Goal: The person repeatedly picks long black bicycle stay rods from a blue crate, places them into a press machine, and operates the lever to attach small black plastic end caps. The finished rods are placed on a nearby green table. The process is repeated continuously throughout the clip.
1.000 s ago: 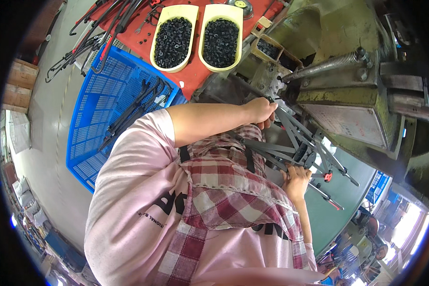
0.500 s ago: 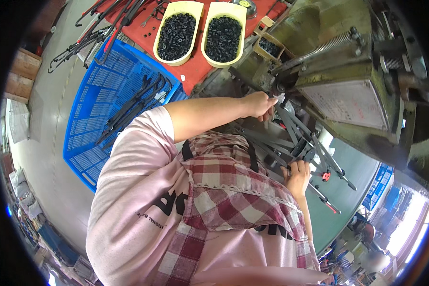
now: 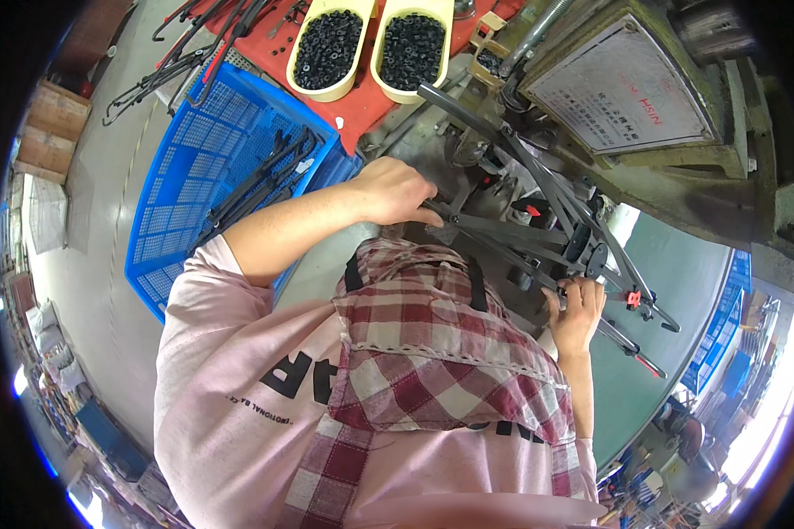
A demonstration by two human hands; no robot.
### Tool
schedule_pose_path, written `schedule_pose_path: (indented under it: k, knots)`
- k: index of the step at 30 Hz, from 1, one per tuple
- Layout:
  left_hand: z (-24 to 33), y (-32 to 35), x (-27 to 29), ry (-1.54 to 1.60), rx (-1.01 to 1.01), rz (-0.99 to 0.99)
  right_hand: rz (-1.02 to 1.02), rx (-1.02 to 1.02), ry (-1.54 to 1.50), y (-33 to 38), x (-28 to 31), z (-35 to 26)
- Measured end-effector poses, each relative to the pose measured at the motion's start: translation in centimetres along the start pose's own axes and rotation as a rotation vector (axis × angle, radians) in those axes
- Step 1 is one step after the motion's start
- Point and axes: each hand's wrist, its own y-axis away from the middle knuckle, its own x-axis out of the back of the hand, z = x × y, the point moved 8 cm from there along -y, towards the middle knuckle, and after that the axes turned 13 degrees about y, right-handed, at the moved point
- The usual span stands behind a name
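A folding frame of dark metal tubes (image 3: 538,234), with black joints and a red clip, lies in front of the press-like machine. My left hand (image 3: 399,192) has its fingers curled at the near-left end of one tube, thumb and fingertips close around it. On the frame's right side, by a round black joint (image 3: 597,257), my right hand (image 3: 578,313) grips a lower tube; part of its grasp is hidden. One long tube (image 3: 468,113) of the frame sticks up toward the far left, its end free of both hands.
A green machine with a metal plate (image 3: 626,93) rises at the right. Two yellow tubs (image 3: 331,93) (image 3: 401,88) of small black parts stand on a red-covered table (image 3: 366,115). A blue crate (image 3: 176,185) with black rods is at the left. More frames (image 3: 212,57) lie beyond it.
My left hand has moved left and toward me, from beside the machine's head to the tube end. The frame and my right hand have shifted slightly right; the long tube now shows upraised.
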Motion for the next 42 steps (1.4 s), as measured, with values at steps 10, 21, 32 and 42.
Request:
schedule_pose_path:
  k: [10, 21, 32, 42]
  knots:
    - [12.5, -7.6, -8.1, 0.194, -0.220, 0.115, -0.177, -0.098, 0.252, 5.3, 3.9, 12.7]
    - [9.5, -8.5, -7.7, 0.359, -0.336, 0.366, -0.285, -0.220, 0.266, -7.1, -8.5, 24.7]
    - [-7.6, 0.2, -8.3, 0.528, 0.208, 0.302, -0.343, 0.128, 0.160, -36.3, -26.5, 5.3]
    - [-13.7, 1.7, -4.6, 0.608, 0.197, 0.278, -0.274, -0.179, 0.085, -35.3, -22.4, 5.3]
